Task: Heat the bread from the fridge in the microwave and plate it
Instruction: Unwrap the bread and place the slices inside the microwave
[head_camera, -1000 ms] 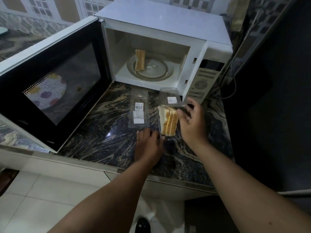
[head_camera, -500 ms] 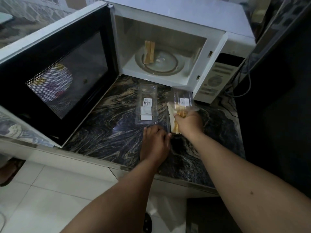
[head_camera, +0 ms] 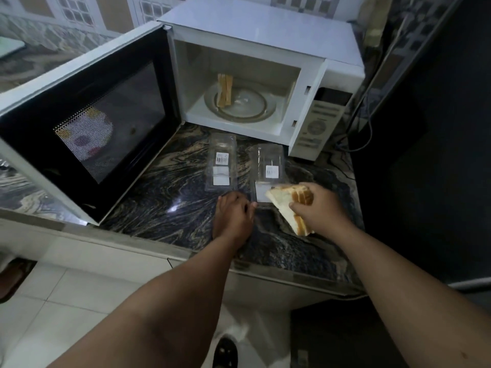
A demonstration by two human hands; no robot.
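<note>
My right hand [head_camera: 320, 208] grips a stack of bread slices [head_camera: 284, 205], lifted just above the near end of a clear plastic box [head_camera: 268, 166] on the dark marble counter. My left hand [head_camera: 233, 213] rests flat on the counter, its fingertips against that box's near edge. A second clear box [head_camera: 221, 166] lies empty to the left. The white microwave [head_camera: 265, 35] stands open; a couple of bread slices [head_camera: 224, 90] stand upright on the left of its glass turntable [head_camera: 239, 103].
The microwave door [head_camera: 87, 120] swings far out to the left over the counter. The control panel [head_camera: 318, 126] is at the right, with cables [head_camera: 364, 134] behind it. A dark appliance [head_camera: 425, 155] fills the right side. White floor tiles lie below.
My right hand closed on the bread in the right box and pulled the stack out toward me. My left hand stayed at the box's near edge.
</note>
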